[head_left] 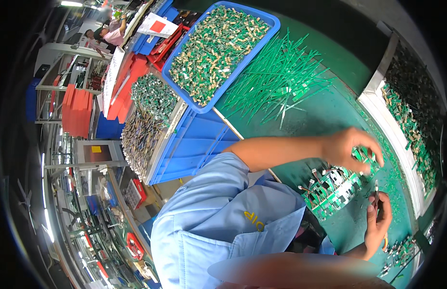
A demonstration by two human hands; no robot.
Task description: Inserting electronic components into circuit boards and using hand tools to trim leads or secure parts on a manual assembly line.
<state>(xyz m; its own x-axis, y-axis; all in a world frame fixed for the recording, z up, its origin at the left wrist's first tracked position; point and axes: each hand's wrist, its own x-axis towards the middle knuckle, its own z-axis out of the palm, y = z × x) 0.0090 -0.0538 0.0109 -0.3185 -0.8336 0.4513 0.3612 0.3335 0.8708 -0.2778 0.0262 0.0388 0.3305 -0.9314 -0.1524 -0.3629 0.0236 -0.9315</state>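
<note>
My left hand (346, 149) reaches over the green work surface with its fingers curled around the end of a green circuit board (372, 165). Part of that board is hidden under the fingers. Close by, my right hand (379, 224) is closed around a pair of small cutting pliers (376, 194), its jaws pointing toward the board. Beside my left hand lies a group of green circuit boards (331, 190) with white parts and short wires. The pliers' handles are mostly hidden in my palm.
A blue bin (276, 24) full of small green boards stands beyond a pile of thin green strips (281, 72). A white-edged tray (396, 135) with more small boards runs along the right. Small parts (399, 255) lie near my right wrist. Another person (115, 36) is in the background.
</note>
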